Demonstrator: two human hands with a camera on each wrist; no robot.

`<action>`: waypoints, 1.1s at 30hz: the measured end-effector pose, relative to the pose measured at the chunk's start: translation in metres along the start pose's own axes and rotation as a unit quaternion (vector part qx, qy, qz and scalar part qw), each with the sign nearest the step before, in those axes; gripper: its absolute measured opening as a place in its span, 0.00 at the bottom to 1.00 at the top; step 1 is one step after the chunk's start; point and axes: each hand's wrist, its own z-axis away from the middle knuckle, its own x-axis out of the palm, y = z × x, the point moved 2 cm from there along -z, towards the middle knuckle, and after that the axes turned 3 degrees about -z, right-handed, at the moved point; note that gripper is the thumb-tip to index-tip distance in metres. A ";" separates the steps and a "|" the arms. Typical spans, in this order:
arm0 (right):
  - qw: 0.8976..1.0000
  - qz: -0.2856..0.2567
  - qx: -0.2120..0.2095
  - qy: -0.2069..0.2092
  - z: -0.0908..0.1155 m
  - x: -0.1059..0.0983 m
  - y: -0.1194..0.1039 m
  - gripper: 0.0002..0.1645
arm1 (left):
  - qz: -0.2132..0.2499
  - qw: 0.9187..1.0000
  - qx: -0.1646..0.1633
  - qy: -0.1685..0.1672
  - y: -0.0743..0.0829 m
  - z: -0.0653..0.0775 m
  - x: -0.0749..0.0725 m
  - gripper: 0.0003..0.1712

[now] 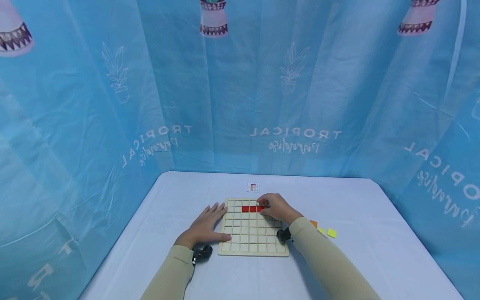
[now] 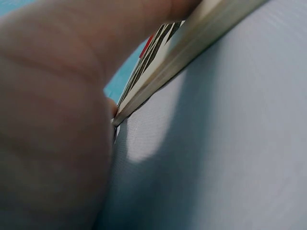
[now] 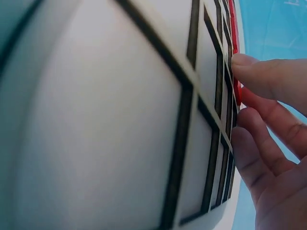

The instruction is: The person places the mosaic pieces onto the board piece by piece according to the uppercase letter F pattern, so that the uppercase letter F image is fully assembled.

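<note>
On the white table [image 1: 337, 196]: one pale gridded board [image 1: 253, 239], three red tiles [image 1: 252, 209] in a row toward its far side. Left hand [image 1: 204, 226]: fingers spread, on the board's left edge. Right hand [image 1: 278, 208]: pinching the rightmost red tile. Far: small pattern card [image 1: 253, 187]. Right: orange tile [image 1: 313, 223], yellow tiles [image 1: 331, 233]. Behind: blue curtain [image 1: 232, 100], mirror-lettered "TROPICAL Paradise".

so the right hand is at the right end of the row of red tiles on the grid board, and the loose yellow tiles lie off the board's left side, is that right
The side is wrong: the head view shows the loose yellow tiles off the board's right side. The right hand is indeed at the right end of the red tiles on the grid board.
</note>
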 end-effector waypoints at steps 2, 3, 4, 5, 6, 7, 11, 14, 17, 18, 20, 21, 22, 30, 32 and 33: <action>1.000 0.002 0.001 0.003 0.002 -0.002 -0.001 0.21 | -0.001 1.000 0.000 0.001 0.000 0.000 0.000 0.69; 1.000 0.004 0.000 0.004 0.003 -0.004 -0.001 0.21 | -0.001 1.000 0.000 0.002 0.000 -0.001 0.001 0.69; 1.000 0.005 0.001 0.006 0.005 -0.006 -0.002 0.21 | -0.003 1.000 0.000 0.002 0.000 -0.001 0.001 0.69; 1.000 0.007 0.004 0.008 0.006 -0.008 -0.002 0.21 | -0.003 1.000 -0.001 0.003 0.000 -0.001 0.001 0.69; 1.000 0.005 0.006 0.011 0.008 -0.011 -0.002 0.21 | -0.004 1.000 -0.001 0.003 0.001 -0.002 0.001 0.69; 1.000 0.004 0.008 0.014 0.009 -0.014 -0.002 0.21 | -0.006 1.000 -0.001 0.003 0.001 -0.002 0.001 0.70; 0.999 0.000 0.013 0.032 0.016 -0.028 0.002 0.21 | -0.006 1.000 -0.005 0.004 0.002 -0.002 0.001 0.70; 0.999 0.004 0.012 0.044 0.022 -0.038 0.010 0.21 | -0.003 1.000 -0.006 0.003 0.003 -0.001 0.001 0.70; 0.999 0.011 0.013 0.051 0.030 -0.049 0.020 0.21 | -0.001 1.000 -0.004 -0.001 0.004 -0.001 0.001 0.70; 0.998 0.015 0.013 0.053 0.033 -0.052 0.024 0.21 | 0.000 1.000 -0.004 -0.002 0.004 0.000 0.002 0.70; 0.998 0.022 0.013 0.055 0.040 -0.059 0.031 0.21 | 0.001 1.000 -0.002 -0.004 0.004 0.000 0.002 0.70; 0.998 0.024 0.016 0.057 0.044 -0.062 0.034 0.21 | 0.001 1.000 -0.001 -0.003 0.004 0.000 0.002 0.70; 0.998 0.025 0.020 0.058 0.047 -0.066 0.038 0.21 | 0.002 1.000 -0.001 -0.003 0.004 0.001 0.001 0.69; 0.997 0.039 0.039 0.056 0.069 -0.086 0.061 0.20 | 0.006 1.000 0.003 0.005 0.003 0.001 -0.002 0.69; 0.997 0.048 0.040 0.054 0.073 -0.089 0.065 0.19 | 0.006 1.000 0.005 0.004 0.003 0.001 -0.002 0.69; 0.996 0.051 0.040 0.053 0.074 -0.090 0.067 0.19 | 0.006 1.000 0.006 0.004 0.003 0.001 -0.001 0.69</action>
